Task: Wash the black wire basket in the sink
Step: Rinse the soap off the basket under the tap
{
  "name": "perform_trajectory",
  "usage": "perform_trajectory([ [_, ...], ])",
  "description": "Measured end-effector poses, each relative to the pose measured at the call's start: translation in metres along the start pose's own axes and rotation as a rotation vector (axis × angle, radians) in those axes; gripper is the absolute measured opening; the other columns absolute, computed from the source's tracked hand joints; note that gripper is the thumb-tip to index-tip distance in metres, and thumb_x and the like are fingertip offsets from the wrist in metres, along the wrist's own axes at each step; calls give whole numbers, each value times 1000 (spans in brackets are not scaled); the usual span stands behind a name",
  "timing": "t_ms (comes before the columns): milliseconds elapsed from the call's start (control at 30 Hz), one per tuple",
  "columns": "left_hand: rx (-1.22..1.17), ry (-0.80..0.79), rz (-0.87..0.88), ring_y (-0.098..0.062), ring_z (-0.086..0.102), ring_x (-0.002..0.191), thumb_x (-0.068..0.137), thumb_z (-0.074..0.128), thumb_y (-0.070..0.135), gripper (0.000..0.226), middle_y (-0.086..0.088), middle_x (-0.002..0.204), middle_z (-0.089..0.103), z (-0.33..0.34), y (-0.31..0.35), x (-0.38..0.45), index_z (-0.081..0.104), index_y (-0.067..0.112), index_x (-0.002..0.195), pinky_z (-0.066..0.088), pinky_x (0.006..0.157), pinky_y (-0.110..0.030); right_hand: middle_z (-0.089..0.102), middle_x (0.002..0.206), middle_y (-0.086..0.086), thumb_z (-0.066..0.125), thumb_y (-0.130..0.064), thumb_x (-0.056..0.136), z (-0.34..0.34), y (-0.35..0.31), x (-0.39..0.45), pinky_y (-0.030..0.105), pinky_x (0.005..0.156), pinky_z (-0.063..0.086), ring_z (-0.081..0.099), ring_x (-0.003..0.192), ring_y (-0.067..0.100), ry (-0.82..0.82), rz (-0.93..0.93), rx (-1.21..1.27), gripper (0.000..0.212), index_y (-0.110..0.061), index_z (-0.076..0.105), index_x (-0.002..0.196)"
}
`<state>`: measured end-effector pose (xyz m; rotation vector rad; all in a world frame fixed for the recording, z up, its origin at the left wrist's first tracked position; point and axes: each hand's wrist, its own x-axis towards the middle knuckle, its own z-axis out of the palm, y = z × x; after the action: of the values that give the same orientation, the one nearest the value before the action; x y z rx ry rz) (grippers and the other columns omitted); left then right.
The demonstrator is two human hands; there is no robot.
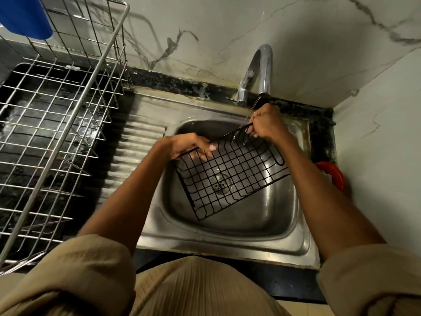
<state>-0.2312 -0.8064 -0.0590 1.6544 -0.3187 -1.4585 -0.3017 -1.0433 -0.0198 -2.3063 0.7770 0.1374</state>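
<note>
Black square-grid wire basket (230, 179) hangs tilted over the steel sink (284, 224) drain, left hand (193, 145) and right hand (265, 123) curled round its far rim; wet wire could slip and clang down.

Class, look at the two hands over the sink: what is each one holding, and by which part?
Both hold the black wire basket by its far rim: the left hand grips the left corner, the right hand the right corner, under the tap.
</note>
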Motion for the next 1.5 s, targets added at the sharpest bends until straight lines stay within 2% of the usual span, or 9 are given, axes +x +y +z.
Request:
perform_trajectory([
  [133,-116,99,-35,-16,61,82,64,81,34,60,-11,101,70,-26,-24,-7,66,3,113,48,69,-24,72,69,22,38,8,92,-8,15,3,55,71,60,71,70,47,-175,122,82,34,5,63,69],
  [200,-232,178,-16,-22,60,94,82,71,22,39,-12,106,68,-28,-35,-10,66,3,116,49,86,-36,71,75,28,32,9,92,-11,23,2,55,71,60,71,70,47,-199,151,91,36,6,60,70],
  [333,-363,226,-44,-24,62,79,86,66,20,12,-10,89,62,-9,-50,-13,65,11,95,49,72,-37,70,78,33,30,18,80,-13,34,2,47,62,60,69,59,42,-229,193,136,31,13,60,72],
  [433,-574,213,-86,-42,69,106,83,64,30,23,-22,114,70,2,-59,-13,65,17,103,55,81,-48,71,80,31,32,19,78,-15,38,4,47,64,60,69,59,40,-218,227,164,31,20,62,85],
  [533,-650,286,-67,-47,66,110,89,55,28,17,-27,118,68,7,-57,-12,61,20,104,58,69,-43,71,91,32,33,17,84,-8,43,8,45,68,61,68,64,38,-210,246,189,32,13,64,80],
  [733,-540,441,-68,-32,63,85,83,55,30,14,-17,93,64,15,-38,-12,62,20,90,57,78,-50,65,105,2,50,3,93,5,11,-2,27,82,46,59,96,17,-78,23,-59,31,-7,72,114],
  [833,-457,505,-103,-33,64,79,74,62,36,29,-19,94,65,20,-29,-11,70,19,97,57,58,-40,71,113,8,45,8,93,6,-14,2,30,82,57,68,97,21,-178,36,150,33,-6,70,110],
  [1067,-227,557,-151,-29,73,80,38,68,61,93,-11,102,71,41,-6,-12,66,20,122,60,78,-53,69,112,23,31,19,90,8,-41,-5,40,92,58,71,104,31,-489,98,574,44,6,60,120],
  [1500,-6,652,-136,-25,49,101,70,66,60,83,-10,129,59,65,3,-22,51,20,141,48,91,-40,64,123,26,28,23,85,2,-41,-7,42,98,55,66,114,34,-464,148,608,53,9,55,129],
])
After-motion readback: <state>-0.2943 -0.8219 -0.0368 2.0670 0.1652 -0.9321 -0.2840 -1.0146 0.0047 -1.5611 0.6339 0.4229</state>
